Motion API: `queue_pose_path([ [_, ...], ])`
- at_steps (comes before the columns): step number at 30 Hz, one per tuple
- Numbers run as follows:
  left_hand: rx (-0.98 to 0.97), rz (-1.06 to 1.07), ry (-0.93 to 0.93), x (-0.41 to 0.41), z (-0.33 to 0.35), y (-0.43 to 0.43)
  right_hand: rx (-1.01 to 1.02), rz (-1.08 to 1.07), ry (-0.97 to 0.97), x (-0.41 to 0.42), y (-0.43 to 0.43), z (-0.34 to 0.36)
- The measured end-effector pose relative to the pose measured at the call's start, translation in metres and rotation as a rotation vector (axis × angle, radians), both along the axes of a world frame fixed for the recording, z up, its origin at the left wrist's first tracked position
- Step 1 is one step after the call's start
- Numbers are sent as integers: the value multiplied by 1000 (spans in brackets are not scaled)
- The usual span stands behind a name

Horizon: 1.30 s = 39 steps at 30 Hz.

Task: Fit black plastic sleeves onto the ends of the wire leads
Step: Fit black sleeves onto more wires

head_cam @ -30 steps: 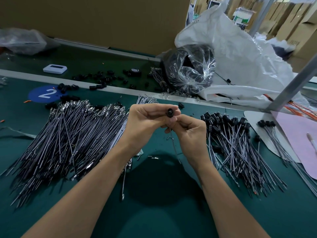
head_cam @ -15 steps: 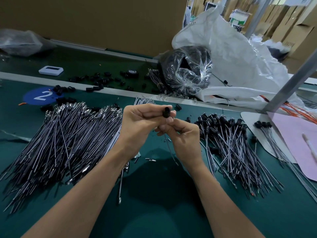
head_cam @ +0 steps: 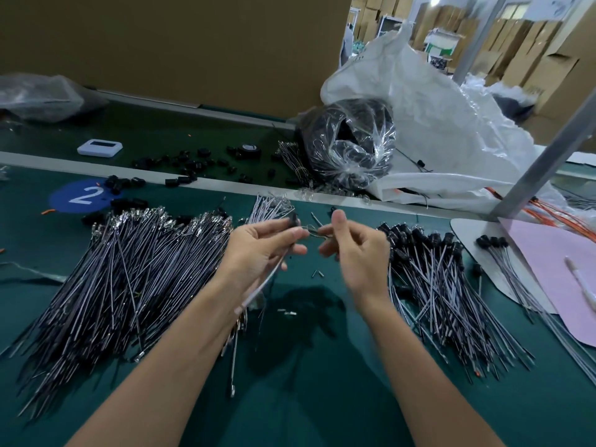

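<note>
While the left hand (head_cam: 261,250) sits just left of the frame's centre with its fingers curled, its thumb and forefinger pinch a black sleeve (head_cam: 293,219) at its upper edge. The other fingers close round a wire lead (head_cam: 258,290). The right hand (head_cam: 354,250) is level with it, just right of centre, thumb upright and fingers loosely curled. It is blurred, so I cannot tell whether it pinches the thin bright end of the lead that loops across the gap between the hands.

The lead's long axis runs on a diagonal, from the sleeve at centre down and left past the left wrist, where its pale lower end is blurred. The stretch inside the left palm is hidden.

Both hands are above the green table (head_cam: 290,398). A wide fan of bare leads (head_cam: 129,269) covers the left of the frame, their metal tips toward the top. A smaller heap of sleeved leads (head_cam: 435,285) lies to the right, black caps uppermost.

Loose sleeves (head_cam: 193,162) scatter across the upper left, near a blue disc marked 2 (head_cam: 80,196) and a small white device (head_cam: 100,147). A clear bag of black parts (head_cam: 348,146) and a white sack (head_cam: 435,124) sit at upper right. A pink sheet (head_cam: 554,269) is cut off by the right edge.
</note>
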<state>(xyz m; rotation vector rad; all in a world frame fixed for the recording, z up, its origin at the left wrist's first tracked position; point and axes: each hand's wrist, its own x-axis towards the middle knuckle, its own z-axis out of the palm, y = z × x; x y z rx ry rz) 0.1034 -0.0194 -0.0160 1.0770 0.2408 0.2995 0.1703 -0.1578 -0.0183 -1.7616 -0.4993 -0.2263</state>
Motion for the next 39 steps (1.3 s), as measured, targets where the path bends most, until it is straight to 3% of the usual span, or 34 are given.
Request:
queue_pose_path([
  [2, 54, -23, 64, 3, -2, -4, -148, -89, -54, 26, 7, 10],
  [7, 194, -25, 64, 4, -3, -2, -658, -46, -125, 91, 49, 25],
  [13, 197, -43, 42, 3, -1, -3, -990, -37, -145, 130, 80, 12],
  [20, 201, -32, 16, 3, -2, 0, -855, -57, -158, 139, 79, 10],
  [32, 206, -40, 38, 3, -4, -3, -1184, 76, -331, 132, 85, 26],
  [35, 197, -41, 41, 3, -4, -3, -1137, 86, -302, 130, 86, 28],
  [39, 170, -24, 29, 3, -2, -3, -923, 81, -269, 115, 71, 37],
])
